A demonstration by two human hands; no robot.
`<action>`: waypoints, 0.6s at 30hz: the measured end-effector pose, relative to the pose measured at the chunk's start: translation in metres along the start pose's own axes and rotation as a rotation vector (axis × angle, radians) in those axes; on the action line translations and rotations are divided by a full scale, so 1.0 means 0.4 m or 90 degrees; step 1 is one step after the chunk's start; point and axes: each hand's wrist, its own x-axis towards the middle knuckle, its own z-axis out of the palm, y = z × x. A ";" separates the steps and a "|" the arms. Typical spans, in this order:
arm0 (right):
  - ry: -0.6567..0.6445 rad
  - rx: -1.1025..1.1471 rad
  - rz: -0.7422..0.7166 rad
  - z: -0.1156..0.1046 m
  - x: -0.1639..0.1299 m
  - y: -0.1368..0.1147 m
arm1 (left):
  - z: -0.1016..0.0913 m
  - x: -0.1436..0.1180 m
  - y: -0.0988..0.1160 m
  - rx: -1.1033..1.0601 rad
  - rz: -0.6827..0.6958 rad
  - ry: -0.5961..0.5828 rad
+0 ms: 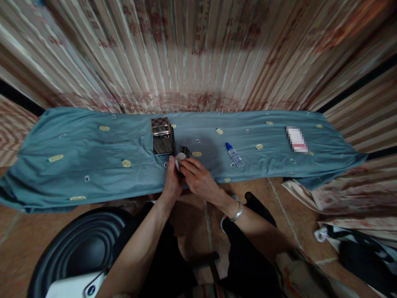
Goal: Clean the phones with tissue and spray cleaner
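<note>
My left hand (pixel 172 182) grips a small dark object (pixel 185 151) with a pale round piece (pixel 180 157) against it; what exactly it is cannot be made out. My right hand (pixel 198 177), a silver bangle on its wrist, rests on the same object from the right, fingers curled around it. Both hands meet over the front edge of a table covered with a blue-grey cloth (pixel 93 165). Just behind my hands stands a shiny checkered metal box (pixel 162 136).
A small bottle with a blue cap (pixel 234 155) lies on the cloth to the right, and a white-and-red packet (pixel 297 140) lies farther right. Striped curtains hang behind. A black round speaker-like object (pixel 83 248) sits at lower left; crumpled fabric lies on the floor at right.
</note>
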 end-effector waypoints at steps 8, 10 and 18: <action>0.022 -0.009 -0.044 -0.003 -0.010 0.003 | 0.006 0.000 0.005 -0.006 -0.005 0.026; 0.033 -0.013 -0.033 -0.004 -0.009 0.016 | 0.009 -0.005 0.000 0.008 -0.001 0.010; 0.036 0.003 0.052 0.010 -0.004 0.047 | 0.032 -0.032 0.006 0.081 -0.063 -0.032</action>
